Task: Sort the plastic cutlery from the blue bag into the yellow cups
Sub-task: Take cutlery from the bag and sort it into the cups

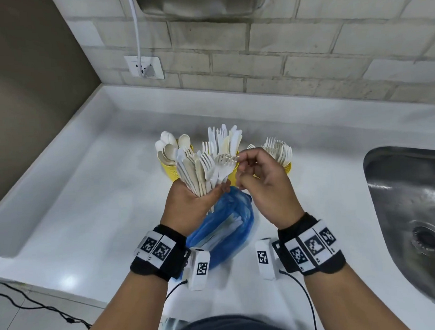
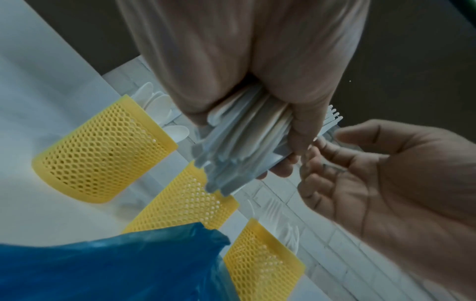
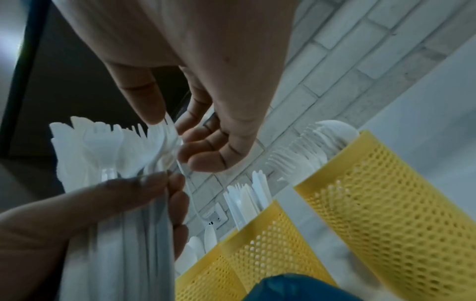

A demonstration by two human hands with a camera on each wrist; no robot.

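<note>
One fork (image 1: 226, 160) pinched by the right hand (image 1: 263, 185): draw it clear while the left hand (image 1: 188, 204) clamps the bundle (image 1: 199, 173), then drop it into the fork cup (image 1: 286, 167) beyond.

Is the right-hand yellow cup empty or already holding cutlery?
Holding cutlery: fork heads stick up above the right yellow cup's rim, packed together.

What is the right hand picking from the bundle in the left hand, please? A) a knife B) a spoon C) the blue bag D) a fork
D: the right hand pinches the tines of a fork atop the bundle gripped by the left hand.
</note>
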